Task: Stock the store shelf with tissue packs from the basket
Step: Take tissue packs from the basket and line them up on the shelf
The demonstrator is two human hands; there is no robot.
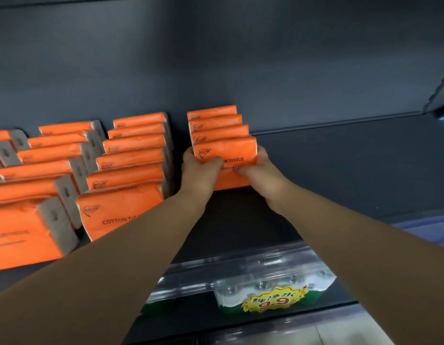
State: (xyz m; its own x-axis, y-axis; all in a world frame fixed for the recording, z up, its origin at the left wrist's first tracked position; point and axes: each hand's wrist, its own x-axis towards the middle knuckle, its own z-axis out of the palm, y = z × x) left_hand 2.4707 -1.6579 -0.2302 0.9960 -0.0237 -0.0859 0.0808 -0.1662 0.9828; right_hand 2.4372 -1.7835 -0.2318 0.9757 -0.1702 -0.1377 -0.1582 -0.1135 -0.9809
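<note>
Orange tissue pack [226,151] in the grip of left hand [199,171] and right hand [262,170], bare shelf [340,170] rightward.

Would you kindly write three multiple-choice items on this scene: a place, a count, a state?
1. Where does the held tissue pack stand?
A. at the front of the rightmost row
B. on the lower shelf
C. in the leftmost row
2. How many orange packs make up that row?
A. two
B. four
C. seven
3. What are the hands doing?
A. both grip the pack
B. only the left grips it
C. both hang free
Answers: 1 A: bare shelf lies to its right. 2 B: three tops show behind it. 3 A: left hand and right hand clasp its ends.
</note>
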